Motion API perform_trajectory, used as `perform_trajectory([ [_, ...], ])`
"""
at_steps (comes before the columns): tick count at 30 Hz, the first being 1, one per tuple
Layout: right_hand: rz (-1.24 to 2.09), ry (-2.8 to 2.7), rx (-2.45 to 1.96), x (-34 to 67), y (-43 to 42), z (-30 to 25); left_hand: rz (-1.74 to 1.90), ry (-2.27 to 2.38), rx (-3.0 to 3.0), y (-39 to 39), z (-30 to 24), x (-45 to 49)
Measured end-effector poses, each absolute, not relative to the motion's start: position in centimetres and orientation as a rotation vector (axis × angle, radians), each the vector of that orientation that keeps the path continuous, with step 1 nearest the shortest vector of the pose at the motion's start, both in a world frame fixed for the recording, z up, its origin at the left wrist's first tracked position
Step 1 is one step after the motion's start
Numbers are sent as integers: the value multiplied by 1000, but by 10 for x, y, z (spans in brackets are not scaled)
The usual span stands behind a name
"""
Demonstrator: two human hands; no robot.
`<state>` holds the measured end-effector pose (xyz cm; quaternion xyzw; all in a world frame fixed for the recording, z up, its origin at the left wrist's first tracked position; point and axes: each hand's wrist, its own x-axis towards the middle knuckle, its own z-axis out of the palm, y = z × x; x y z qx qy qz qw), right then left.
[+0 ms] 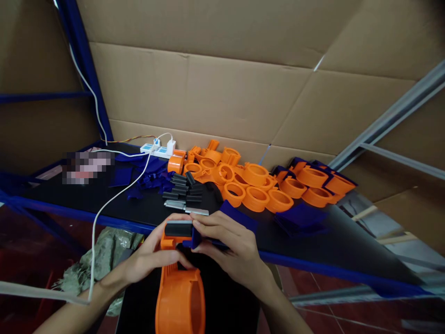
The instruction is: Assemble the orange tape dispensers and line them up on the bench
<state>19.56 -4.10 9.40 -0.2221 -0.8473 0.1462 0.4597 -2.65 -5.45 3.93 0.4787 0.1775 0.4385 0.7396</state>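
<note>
An orange tape dispenser body [181, 292] is held low in the middle of the view, its round ring toward me. My left hand [153, 253] grips its neck, thumb on the side. My right hand [229, 243] pinches a small blue piece [195, 237] against the top end of the dispenser, beside a black roller [178, 228]. Both hands are closed on these parts, just in front of the black table's blue front edge [132, 225].
On the table lie a heap of orange dispenser bodies [255, 185], blue plastic pieces [302, 217], black rollers and metal blades [182, 190], and a white power strip [158, 148] with a white cable [104, 208]. Cardboard walls stand behind. A grey-green bag [107, 253] hangs below left.
</note>
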Motion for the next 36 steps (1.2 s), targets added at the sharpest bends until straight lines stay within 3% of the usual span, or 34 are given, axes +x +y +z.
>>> perform_trajectory([
  [8, 477, -2213, -726, 216, -39, 112, 972, 155, 827, -42, 36, -18],
  [15, 96, -2329, -1639, 265, -24, 108, 1131, 368, 560, -36, 29, -17],
  [18, 90, -2344, -1818, 274, -14, 97, 1111, 348, 436, -37, 34, -15],
  [28, 301, -2188, -1472, 270, -12, 108, 1103, 308, 315, -44, 51, -10],
  [36, 961, -1721, -1118, 238, -31, 115, 1045, 285, 395, -35, 41, -5],
])
